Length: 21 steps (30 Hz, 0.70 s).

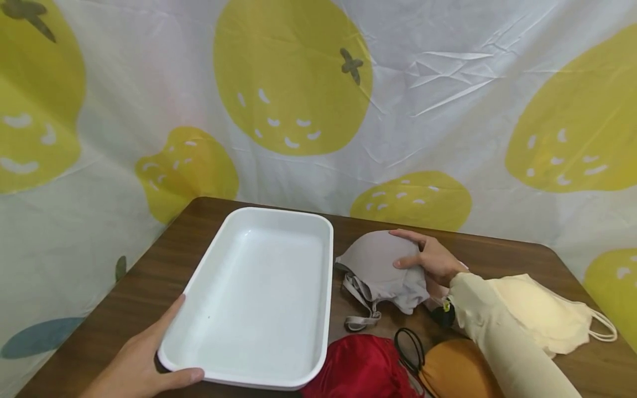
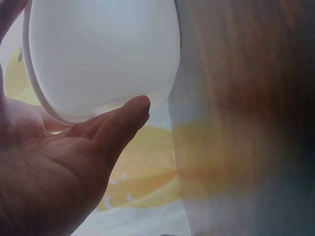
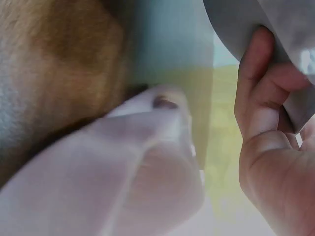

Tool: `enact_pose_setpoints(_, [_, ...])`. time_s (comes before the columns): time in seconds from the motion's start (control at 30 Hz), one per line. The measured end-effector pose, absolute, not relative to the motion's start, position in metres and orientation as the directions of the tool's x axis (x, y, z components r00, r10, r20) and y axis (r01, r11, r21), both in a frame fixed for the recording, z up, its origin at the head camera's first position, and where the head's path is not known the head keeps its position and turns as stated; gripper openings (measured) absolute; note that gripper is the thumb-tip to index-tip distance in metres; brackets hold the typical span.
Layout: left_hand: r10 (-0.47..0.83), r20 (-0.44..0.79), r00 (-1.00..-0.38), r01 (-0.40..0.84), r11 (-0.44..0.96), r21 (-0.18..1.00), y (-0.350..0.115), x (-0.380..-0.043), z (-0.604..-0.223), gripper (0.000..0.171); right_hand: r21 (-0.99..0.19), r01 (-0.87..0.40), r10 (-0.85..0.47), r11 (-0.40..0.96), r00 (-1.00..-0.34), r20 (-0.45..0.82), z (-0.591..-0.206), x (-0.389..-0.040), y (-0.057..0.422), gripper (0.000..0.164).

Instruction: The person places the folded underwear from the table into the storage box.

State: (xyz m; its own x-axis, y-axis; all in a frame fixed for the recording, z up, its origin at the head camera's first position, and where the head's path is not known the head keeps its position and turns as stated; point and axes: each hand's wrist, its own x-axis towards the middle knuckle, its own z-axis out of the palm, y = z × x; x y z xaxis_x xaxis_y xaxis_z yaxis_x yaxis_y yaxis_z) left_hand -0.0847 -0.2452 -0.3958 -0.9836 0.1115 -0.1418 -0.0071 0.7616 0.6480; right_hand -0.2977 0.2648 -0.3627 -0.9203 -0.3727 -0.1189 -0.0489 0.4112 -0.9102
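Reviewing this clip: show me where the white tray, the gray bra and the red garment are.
White tray (image 1: 252,298): head view, bare inner floor.
Gray bra (image 1: 377,258): head view, smooth cup.
Red garment (image 1: 360,366): head view, shiny middle.

Tray (image 1: 251,298) on L of table (image 1: 186,237), 1st bra (image 1: 373,257) just R of tray, 2nd bra (image 1: 363,367) nearer, 3rd bra (image 1: 460,367) R of 2nd, 4th bra (image 1: 547,315) far R, cloth (image 1: 298,72) bhd table
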Motion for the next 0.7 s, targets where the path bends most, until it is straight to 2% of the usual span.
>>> enact_pose_setpoints(0.27, [0.103,-0.175,-0.979,-0.036,0.758,0.651,-0.246,-0.085,-0.397,0.122,-0.954,-0.015,-0.387,0.3,-0.916,-0.107,-0.34,-0.299,0.262,0.083])
enact_pose_setpoints(0.7, [0.094,-0.186,-0.978,-0.046,0.777,0.628,-0.246,-0.086,-0.397,0.123,-0.97,-0.062,-0.395,0.234,-0.918,-0.037,-0.297,-0.301,0.249,0.083])
